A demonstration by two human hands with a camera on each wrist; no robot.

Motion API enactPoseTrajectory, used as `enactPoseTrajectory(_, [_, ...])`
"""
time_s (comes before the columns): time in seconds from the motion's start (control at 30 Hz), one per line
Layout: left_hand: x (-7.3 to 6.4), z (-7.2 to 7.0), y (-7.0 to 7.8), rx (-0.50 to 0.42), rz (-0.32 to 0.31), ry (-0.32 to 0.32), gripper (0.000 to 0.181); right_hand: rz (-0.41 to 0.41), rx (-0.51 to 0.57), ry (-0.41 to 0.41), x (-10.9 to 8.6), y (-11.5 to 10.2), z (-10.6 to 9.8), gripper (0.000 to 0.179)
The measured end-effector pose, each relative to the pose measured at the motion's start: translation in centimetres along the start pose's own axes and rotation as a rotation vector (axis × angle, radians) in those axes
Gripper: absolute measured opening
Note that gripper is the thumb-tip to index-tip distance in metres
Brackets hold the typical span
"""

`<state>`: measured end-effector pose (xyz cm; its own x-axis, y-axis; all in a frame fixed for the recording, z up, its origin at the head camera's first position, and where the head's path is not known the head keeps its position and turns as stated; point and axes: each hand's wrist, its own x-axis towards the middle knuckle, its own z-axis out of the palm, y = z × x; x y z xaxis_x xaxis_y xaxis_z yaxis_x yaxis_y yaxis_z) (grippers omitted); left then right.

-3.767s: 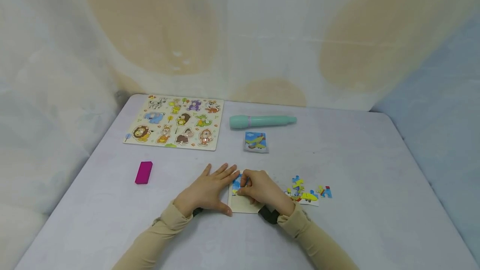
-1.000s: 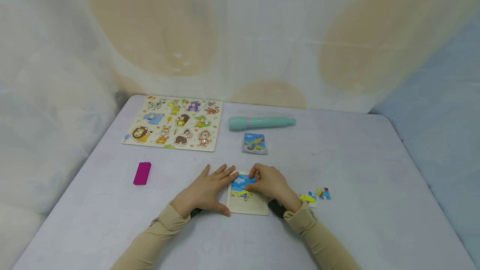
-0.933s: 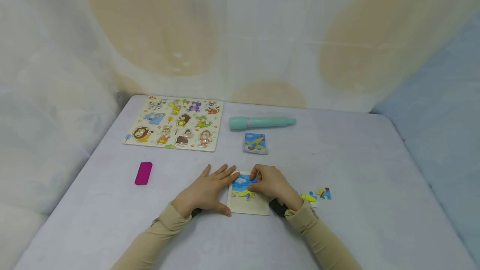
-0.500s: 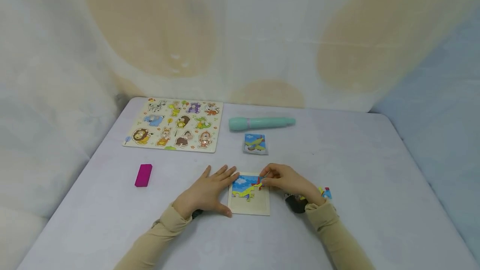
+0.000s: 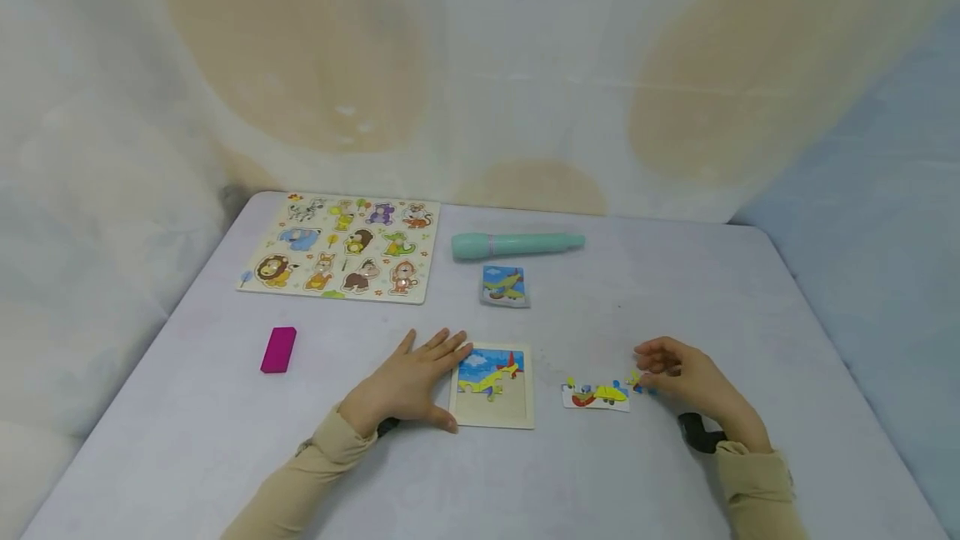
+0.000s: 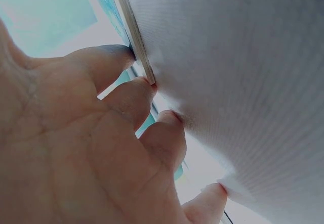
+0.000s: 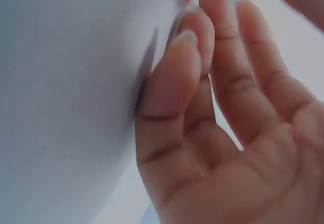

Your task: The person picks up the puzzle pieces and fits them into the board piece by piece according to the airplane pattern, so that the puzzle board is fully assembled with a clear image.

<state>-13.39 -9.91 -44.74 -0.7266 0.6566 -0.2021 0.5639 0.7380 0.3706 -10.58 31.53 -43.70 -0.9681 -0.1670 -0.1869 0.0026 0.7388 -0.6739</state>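
My left hand [image 5: 405,386] lies spread on the table, its fingertips at the left edge of the small wooden puzzle tray [image 5: 495,415]. In the left wrist view, fingers [image 6: 109,64] touch the tray's edge. Joined jigsaw pieces [image 5: 480,365] fill the tray's upper part with blue sky and a yellow plane with a red tail; bare wood shows below. At the right, my right hand [image 5: 693,386] pinches a puzzle piece [image 5: 637,383] between thumb and index finger, low over the table. In the right wrist view, a thin coloured edge shows beyond the fingertips. Loose jigsaw pieces [image 5: 597,397] lie left of that hand.
A packet with a plane picture [image 5: 505,287] lies behind the tray. Farther back is a mint-green tube [image 5: 517,245]. An animal peg board [image 5: 341,248] lies at the back left, a magenta block [image 5: 278,350] in front of it.
More pieces now lie in the tray, including the red tail piece that my right hand set at its upper right. That hand has since moved right to the loose pieces. My left hand stays put.
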Motion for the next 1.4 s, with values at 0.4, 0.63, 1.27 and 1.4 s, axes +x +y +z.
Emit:
enactPoseTrajectory(0.4, [-0.3,0.3,-0.2,-0.004,0.012,0.014,0.111,-0.001,-0.068,0.036,1.5,-0.7,0.9,0.024])
enactPoseTrajectory(0.63, [-0.6,0.3,0.0,-0.010,0.009,0.026,0.110,-0.065,0.172,-0.121,4.4,-4.0,2.9,0.038])
enactPoseTrajectory(1.27, [-0.1,0.2,-0.2,0.004,0.019,0.016,0.111,-0.163,0.038,-0.224,5.8,-11.0,9.6,0.003])
enactPoseTrajectory(1.4, [-0.1,0.1,-0.3,0.009,0.016,0.018,0.111,-0.205,0.011,-0.194,5.9,-11.1,9.8,0.006])
